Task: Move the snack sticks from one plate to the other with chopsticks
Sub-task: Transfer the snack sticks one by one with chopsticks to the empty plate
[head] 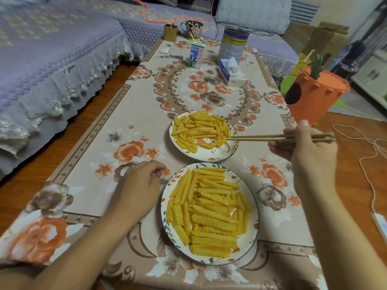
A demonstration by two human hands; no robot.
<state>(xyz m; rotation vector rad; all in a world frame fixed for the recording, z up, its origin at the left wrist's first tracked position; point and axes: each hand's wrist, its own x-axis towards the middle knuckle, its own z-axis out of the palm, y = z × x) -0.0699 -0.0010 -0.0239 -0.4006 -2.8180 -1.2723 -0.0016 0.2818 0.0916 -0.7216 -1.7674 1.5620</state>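
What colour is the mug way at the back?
Dark with pale pink flowers, mug, head view.

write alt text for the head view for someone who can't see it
The right hand holds chopsticks with tips at a snack stick on the far plate. The near plate, also full of sticks, sits closer, with the left hand resting beside it on a floral table.

Both forearms are bare from the lower edge of the view up to the wrists, with no sleeve, watch, bracelet or ring on either. The left hand (139,183) shows its back and knuckles. On the right hand (310,152) the thumbnail at the top is short, plain and unpainted.
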